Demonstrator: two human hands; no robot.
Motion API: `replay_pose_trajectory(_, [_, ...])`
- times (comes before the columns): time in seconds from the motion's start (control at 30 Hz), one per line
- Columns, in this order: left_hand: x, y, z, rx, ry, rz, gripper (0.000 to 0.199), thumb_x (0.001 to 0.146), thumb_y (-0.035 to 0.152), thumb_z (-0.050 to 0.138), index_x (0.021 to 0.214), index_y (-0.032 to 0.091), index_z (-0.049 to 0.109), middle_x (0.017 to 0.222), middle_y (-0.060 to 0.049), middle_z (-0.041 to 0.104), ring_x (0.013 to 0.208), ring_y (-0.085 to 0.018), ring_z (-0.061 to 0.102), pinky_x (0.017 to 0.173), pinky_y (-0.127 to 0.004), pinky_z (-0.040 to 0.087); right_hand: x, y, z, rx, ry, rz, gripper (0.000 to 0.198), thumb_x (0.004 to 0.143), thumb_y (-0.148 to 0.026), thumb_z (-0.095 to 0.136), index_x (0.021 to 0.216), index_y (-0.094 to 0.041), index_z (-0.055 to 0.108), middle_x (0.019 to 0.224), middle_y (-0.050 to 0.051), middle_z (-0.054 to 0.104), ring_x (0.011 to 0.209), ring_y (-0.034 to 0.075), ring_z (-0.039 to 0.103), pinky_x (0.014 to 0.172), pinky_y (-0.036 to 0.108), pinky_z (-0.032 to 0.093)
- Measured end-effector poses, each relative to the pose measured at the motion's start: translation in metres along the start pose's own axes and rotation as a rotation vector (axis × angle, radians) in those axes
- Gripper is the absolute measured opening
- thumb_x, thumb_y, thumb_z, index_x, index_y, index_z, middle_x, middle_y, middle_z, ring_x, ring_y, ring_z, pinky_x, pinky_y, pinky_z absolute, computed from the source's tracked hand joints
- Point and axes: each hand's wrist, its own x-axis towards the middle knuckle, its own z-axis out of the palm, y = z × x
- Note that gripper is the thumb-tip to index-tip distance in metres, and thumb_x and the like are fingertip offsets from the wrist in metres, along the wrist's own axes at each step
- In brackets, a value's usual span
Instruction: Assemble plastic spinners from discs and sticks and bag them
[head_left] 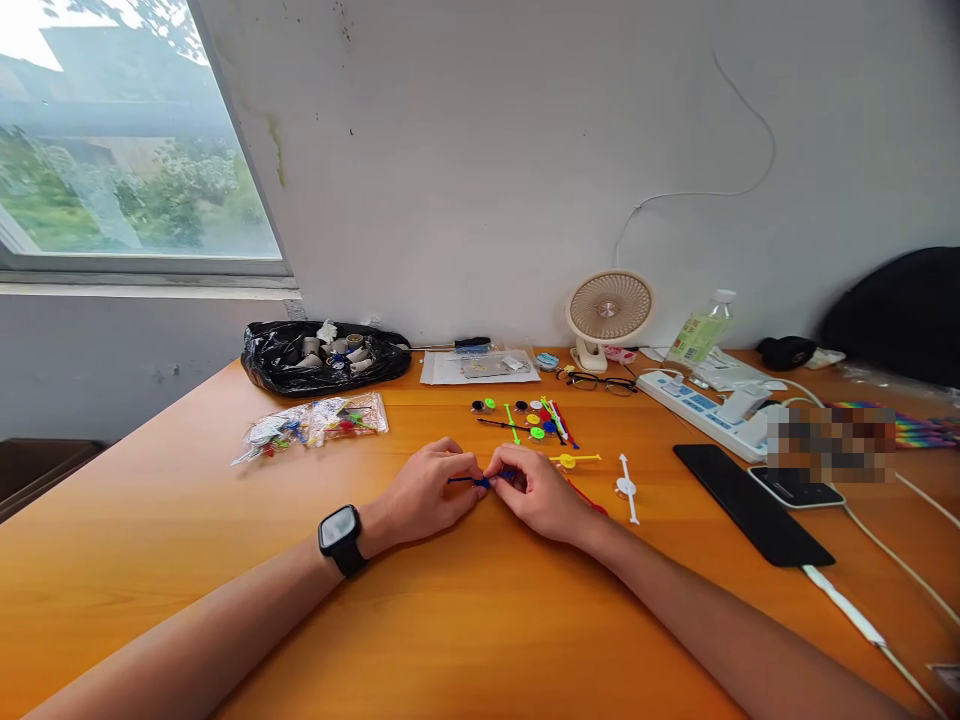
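Both hands meet at the middle of the wooden table over a blue arrow spinner. My left hand, with a black watch on its wrist, pinches it from the left. From the other side my right hand also has its fingers closed on it; the fingertips hide part of its centre. Just right of my right hand lie a yellow arrow spinner and a white arrow spinner. A red arrow piece is partly covered by that hand. Beyond the hands are a green arrow and several coloured round pieces.
Clear plastic bags of parts lie at left, before a black bag with rubbish. Farther back are papers, a fan, glasses and a bottle. At right lie a power strip and a black phone, with cables.
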Motion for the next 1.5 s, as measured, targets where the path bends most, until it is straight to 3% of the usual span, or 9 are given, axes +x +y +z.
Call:
replay_pose_trajectory(0.3, [0.004, 0.005, -0.002, 0.025, -0.064, 0.11, 0.007, 0.095, 0.024, 0.062, 0.1, 0.024, 0.066, 0.102, -0.007, 0.073, 0.101, -0.025, 0.065, 0.093, -0.041, 0.053, -0.001, 0.0, -0.002, -0.108, -0.027, -0.089, 0.021, 0.086, -0.005, 0.055, 0.084, -0.023, 0.066, 0.088, 0.003, 0.064, 0.076, 0.018, 0.057, 0.07, 0.031, 0.043])
replay_pose_trajectory(0.5, [0.001, 0.008, -0.005, -0.002, -0.05, 0.083, 0.02, 0.094, 0.033, 0.067, 0.11, 0.024, 0.061, 0.107, -0.008, 0.07, 0.103, -0.026, 0.063, 0.093, -0.041, 0.053, -0.004, -0.01, -0.012, -0.172, 0.184, -0.048, 0.024, 0.092, -0.036, 0.07, 0.114, -0.026, 0.072, 0.112, 0.01, 0.072, 0.097, 0.027, 0.065, 0.083, 0.038, 0.051])
replay_pose_trajectory(0.6, [-0.002, 0.007, -0.009, -0.029, -0.025, 0.06, 0.032, 0.094, 0.036, 0.067, 0.122, 0.024, 0.057, 0.12, -0.009, 0.067, 0.113, -0.028, 0.06, 0.101, -0.043, 0.05, -0.002, -0.016, -0.017, 0.047, 0.138, 0.172, 0.042, 0.094, -0.055, 0.066, 0.12, -0.023, 0.07, 0.074, 0.003, 0.066, 0.058, 0.019, 0.055, 0.056, 0.032, 0.044])
replay_pose_trajectory(0.7, [-0.004, 0.004, -0.012, -0.066, 0.108, 0.028, 0.038, 0.099, 0.032, 0.057, 0.136, 0.024, 0.049, 0.138, -0.012, 0.059, 0.13, -0.029, 0.052, 0.113, -0.047, 0.044, 0.003, -0.018, -0.023, 0.286, 0.088, 0.319, 0.05, 0.098, -0.066, 0.052, 0.109, -0.02, 0.071, 0.047, -0.009, 0.032, 0.04, 0.012, 0.026, 0.043, 0.028, 0.024])
replay_pose_trajectory(0.87, [-0.004, -0.001, -0.014, -0.032, 0.208, 0.009, 0.044, 0.096, 0.03, 0.06, 0.137, 0.025, 0.048, 0.142, -0.011, 0.057, 0.134, -0.031, 0.049, 0.115, -0.049, 0.042, 0.006, -0.011, -0.026, 0.213, 0.172, 0.192, 0.036, 0.098, -0.057, 0.06, 0.095, -0.022, 0.067, 0.055, -0.005, 0.046, 0.049, 0.014, 0.04, 0.05, 0.029, 0.029])
replay_pose_trajectory(1.07, [0.0, -0.002, -0.007, 0.046, 0.046, 0.063, 0.036, 0.093, 0.021, 0.061, 0.128, 0.024, 0.058, 0.127, -0.009, 0.067, 0.118, -0.029, 0.058, 0.104, -0.044, 0.048, -0.01, -0.021, -0.011, -0.09, -0.181, -0.048, 0.033, 0.087, -0.046, 0.08, 0.113, -0.027, 0.072, 0.101, 0.003, 0.072, 0.078, 0.02, 0.061, 0.068, 0.031, 0.047])
replay_pose_trajectory(1.2, [0.001, -0.006, -0.005, 0.036, 0.005, 0.047, 0.027, 0.092, 0.012, 0.056, 0.116, 0.023, 0.061, 0.111, -0.006, 0.07, 0.104, -0.025, 0.061, 0.094, -0.039, 0.05, -0.015, -0.025, -0.005, -0.157, -0.221, -0.128, 0.045, 0.09, -0.038, 0.078, 0.132, -0.028, 0.064, 0.127, 0.007, 0.071, 0.108, 0.026, 0.067, 0.09, 0.036, 0.051])
replay_pose_trajectory(1.37, [0.0, -0.004, -0.008, 0.003, -0.045, 0.048, 0.019, 0.099, 0.016, 0.049, 0.112, 0.022, 0.062, 0.102, -0.005, 0.071, 0.093, -0.022, 0.063, 0.084, -0.035, 0.049, -0.013, -0.019, -0.005, -0.197, -0.233, -0.157, 0.03, 0.098, -0.021, 0.065, 0.127, -0.024, 0.061, 0.116, 0.005, 0.073, 0.101, 0.022, 0.067, 0.087, 0.032, 0.05])
replay_pose_trajectory(1.5, [-0.002, -0.001, -0.009, -0.071, -0.111, 0.013, 0.02, 0.103, 0.029, 0.052, 0.119, 0.023, 0.062, 0.088, -0.002, 0.07, 0.077, -0.018, 0.064, 0.072, -0.03, 0.048, -0.011, -0.013, -0.006, -0.323, -0.225, -0.126, 0.004, 0.101, -0.02, 0.06, 0.101, -0.022, 0.063, 0.098, 0.003, 0.07, 0.085, 0.019, 0.063, 0.074, 0.029, 0.045])
